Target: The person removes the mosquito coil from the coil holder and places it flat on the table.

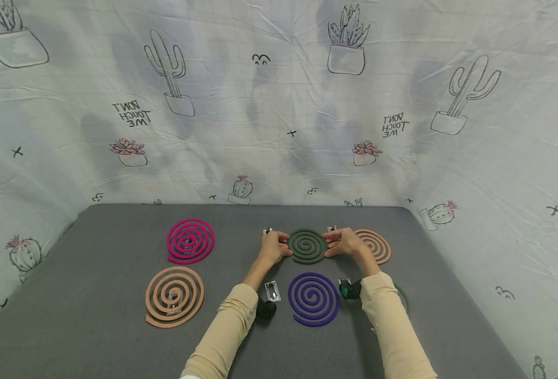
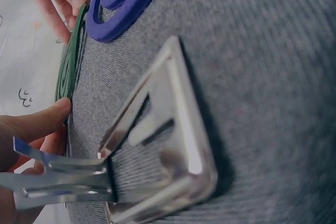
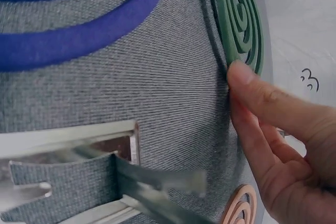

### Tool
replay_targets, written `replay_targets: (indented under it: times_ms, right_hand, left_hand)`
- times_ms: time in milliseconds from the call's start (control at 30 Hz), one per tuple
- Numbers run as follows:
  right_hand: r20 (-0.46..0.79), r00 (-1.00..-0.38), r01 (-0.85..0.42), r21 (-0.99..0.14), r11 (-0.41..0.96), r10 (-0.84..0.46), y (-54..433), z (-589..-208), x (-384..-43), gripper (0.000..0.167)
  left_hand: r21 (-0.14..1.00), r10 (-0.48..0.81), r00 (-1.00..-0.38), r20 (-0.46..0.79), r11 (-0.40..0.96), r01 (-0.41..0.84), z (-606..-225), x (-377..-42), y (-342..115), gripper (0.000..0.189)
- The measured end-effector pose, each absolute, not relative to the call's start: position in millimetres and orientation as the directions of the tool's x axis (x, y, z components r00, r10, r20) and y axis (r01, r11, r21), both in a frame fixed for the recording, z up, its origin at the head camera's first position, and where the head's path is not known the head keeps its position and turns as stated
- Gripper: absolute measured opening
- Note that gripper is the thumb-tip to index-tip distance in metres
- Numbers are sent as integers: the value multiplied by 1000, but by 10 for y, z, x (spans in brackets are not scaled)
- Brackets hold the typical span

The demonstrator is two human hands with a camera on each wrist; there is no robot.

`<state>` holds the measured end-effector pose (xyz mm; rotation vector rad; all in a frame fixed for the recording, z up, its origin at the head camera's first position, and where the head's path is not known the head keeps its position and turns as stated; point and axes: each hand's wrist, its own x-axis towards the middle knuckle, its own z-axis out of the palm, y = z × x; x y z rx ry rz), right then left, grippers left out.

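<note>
A dark green mosquito coil lies flat between my two hands at the far middle of the table. My left hand pinches its left edge, thumb on the near side, as the left wrist view also shows. On the opposite edge my right hand pinches the coil; in the right wrist view the thumb presses its rim. Whether the coil touches the cloth is hard to tell. A purple mosquito coil lies closer to me. Small metal coil stands sit on either side of it.
At left are a pink coil and an orange coil, each over a metal stand. A second orange coil lies beside my right hand. My right sleeve partly hides another green coil. A printed cloth hangs behind the grey table.
</note>
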<state>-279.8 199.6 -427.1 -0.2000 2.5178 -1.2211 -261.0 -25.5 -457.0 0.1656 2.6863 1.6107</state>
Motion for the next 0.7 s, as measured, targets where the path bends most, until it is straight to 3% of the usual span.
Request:
replay_targets:
  times_ms: [700]
  right_hand:
    - [-188,-941,-21,-797,604,-281,2000,-4341,-2780,56]
  left_hand:
    - [866,111,-992,56,489,104,-4587,-2576,-252,42]
